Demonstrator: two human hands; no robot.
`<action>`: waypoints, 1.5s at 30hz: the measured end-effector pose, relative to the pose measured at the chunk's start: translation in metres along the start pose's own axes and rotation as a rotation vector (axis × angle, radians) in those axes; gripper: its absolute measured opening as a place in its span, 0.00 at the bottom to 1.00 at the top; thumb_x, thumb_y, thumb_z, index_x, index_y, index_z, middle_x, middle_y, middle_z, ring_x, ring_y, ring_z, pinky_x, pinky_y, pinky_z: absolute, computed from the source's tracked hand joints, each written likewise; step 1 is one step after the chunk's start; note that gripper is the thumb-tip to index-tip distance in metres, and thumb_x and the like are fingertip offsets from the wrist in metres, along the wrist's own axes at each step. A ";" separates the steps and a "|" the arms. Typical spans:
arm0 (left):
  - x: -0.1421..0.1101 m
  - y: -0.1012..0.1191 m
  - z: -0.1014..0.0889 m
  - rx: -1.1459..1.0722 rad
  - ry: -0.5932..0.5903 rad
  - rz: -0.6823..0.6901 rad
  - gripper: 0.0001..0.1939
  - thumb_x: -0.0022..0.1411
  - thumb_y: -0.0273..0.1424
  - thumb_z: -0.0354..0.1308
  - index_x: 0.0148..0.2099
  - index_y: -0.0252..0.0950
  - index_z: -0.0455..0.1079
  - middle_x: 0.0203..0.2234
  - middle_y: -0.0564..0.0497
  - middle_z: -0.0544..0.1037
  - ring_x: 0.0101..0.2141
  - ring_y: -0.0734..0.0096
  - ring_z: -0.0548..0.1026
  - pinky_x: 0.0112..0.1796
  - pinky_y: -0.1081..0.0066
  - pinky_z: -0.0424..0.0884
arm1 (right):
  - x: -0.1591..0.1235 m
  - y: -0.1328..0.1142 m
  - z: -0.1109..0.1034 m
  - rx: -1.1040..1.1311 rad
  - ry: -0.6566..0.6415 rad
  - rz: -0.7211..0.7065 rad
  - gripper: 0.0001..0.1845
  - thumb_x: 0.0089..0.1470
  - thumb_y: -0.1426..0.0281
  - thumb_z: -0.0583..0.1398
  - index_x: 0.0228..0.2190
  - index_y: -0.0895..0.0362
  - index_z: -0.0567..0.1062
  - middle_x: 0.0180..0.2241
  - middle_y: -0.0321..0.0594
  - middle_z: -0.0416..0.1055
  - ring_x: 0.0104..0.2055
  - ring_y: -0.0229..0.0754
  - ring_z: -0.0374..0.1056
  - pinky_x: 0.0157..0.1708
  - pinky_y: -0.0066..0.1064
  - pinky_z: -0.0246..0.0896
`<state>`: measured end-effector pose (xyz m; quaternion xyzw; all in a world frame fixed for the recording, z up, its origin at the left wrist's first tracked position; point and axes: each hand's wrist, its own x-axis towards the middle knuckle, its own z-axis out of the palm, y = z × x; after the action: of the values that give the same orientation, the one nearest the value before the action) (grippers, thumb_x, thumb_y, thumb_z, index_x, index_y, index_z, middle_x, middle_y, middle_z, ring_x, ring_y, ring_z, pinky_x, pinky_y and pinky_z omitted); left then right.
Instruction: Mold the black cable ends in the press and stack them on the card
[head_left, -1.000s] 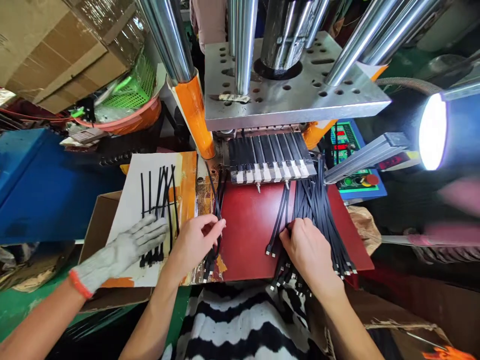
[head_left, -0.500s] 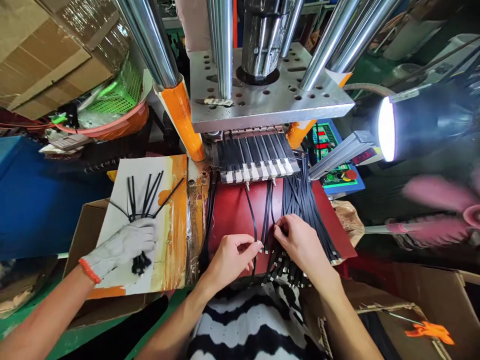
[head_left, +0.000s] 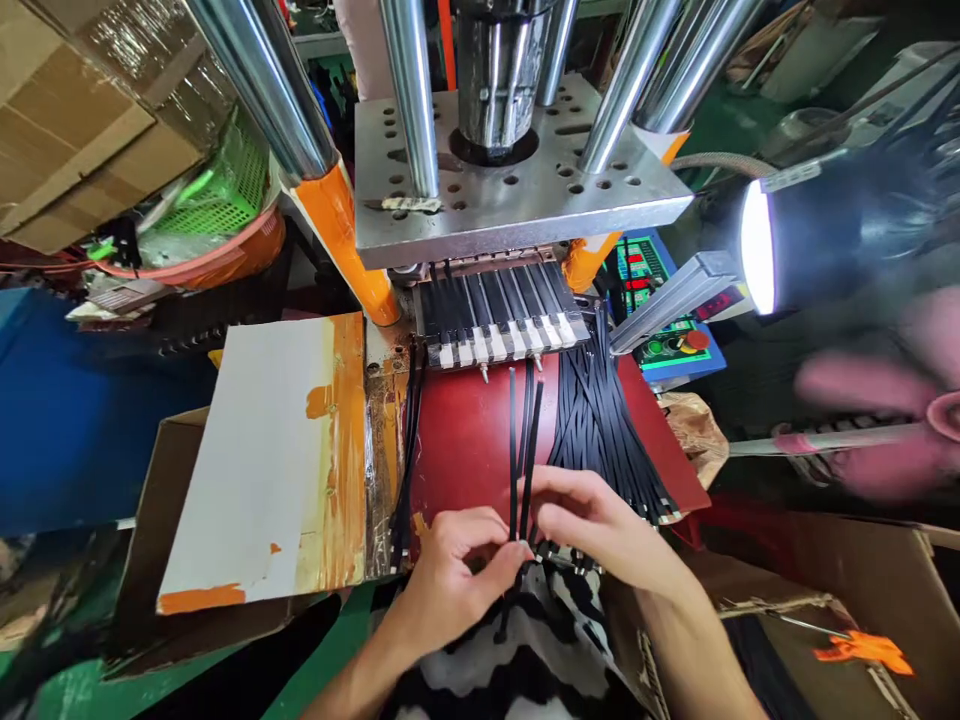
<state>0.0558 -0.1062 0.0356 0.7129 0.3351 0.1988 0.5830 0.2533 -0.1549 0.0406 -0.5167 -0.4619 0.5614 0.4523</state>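
Note:
My left hand (head_left: 469,570) is closed low over my lap, thumb and forefinger pinching the lower ends of black flat cables (head_left: 532,440) that stand up from its grip. Beside it my right hand (head_left: 592,520) has its fingertips against these cables, with the thumb held apart. Past my hands, a metal mould (head_left: 510,340) on the press bed holds a row of black strips with white ends. A thick bundle of similar black flat cables (head_left: 600,420) hangs over the right of the red work surface (head_left: 465,440).
Above the mould is a thick steel press plate (head_left: 517,215) on chrome columns. A white board (head_left: 262,430) rests on a carton at left. At right are a lit lamp (head_left: 761,245), a control panel (head_left: 667,310) and a blurred pink fan (head_left: 877,395).
A co-worker's gloved hand and a bunch of black cables have left the white board. My hands have drawn closer together and nearer my body, bringing loose cables upright between them.

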 end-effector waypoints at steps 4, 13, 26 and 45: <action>-0.008 -0.008 -0.001 0.116 -0.003 -0.027 0.18 0.70 0.38 0.61 0.28 0.38 0.74 0.23 0.52 0.75 0.25 0.70 0.71 0.29 0.71 0.66 | 0.015 -0.001 0.017 0.001 0.260 -0.097 0.31 0.63 0.43 0.62 0.24 0.55 0.71 0.22 0.32 0.63 0.24 0.35 0.55 0.24 0.28 0.54; 0.039 0.041 -0.051 0.053 0.195 0.169 0.09 0.72 0.34 0.63 0.41 0.39 0.83 0.37 0.50 0.86 0.37 0.69 0.81 0.43 0.72 0.76 | 0.007 0.007 0.035 -0.262 0.189 -0.279 0.21 0.71 0.61 0.60 0.25 0.55 0.75 0.26 0.35 0.68 0.29 0.37 0.63 0.31 0.28 0.59; 0.040 0.045 -0.050 -0.236 0.079 0.080 0.14 0.67 0.42 0.71 0.37 0.36 0.85 0.35 0.48 0.82 0.24 0.77 0.75 0.27 0.75 0.75 | 0.013 -0.004 0.025 -0.352 0.192 -0.406 0.14 0.69 0.70 0.63 0.30 0.55 0.82 0.26 0.36 0.71 0.26 0.36 0.64 0.27 0.28 0.58; 0.217 0.007 -0.130 0.511 0.651 0.370 0.06 0.71 0.31 0.62 0.43 0.34 0.80 0.44 0.42 0.85 0.51 0.55 0.81 0.59 0.53 0.74 | 0.101 -0.083 -0.061 -0.603 -0.027 -0.281 0.27 0.65 0.56 0.65 0.20 0.55 0.66 0.20 0.29 0.58 0.25 0.34 0.52 0.27 0.30 0.47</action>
<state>0.1207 0.1375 0.0508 0.7822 0.4065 0.4243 0.2072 0.3113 -0.0392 0.1032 -0.5511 -0.6799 0.3384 0.3458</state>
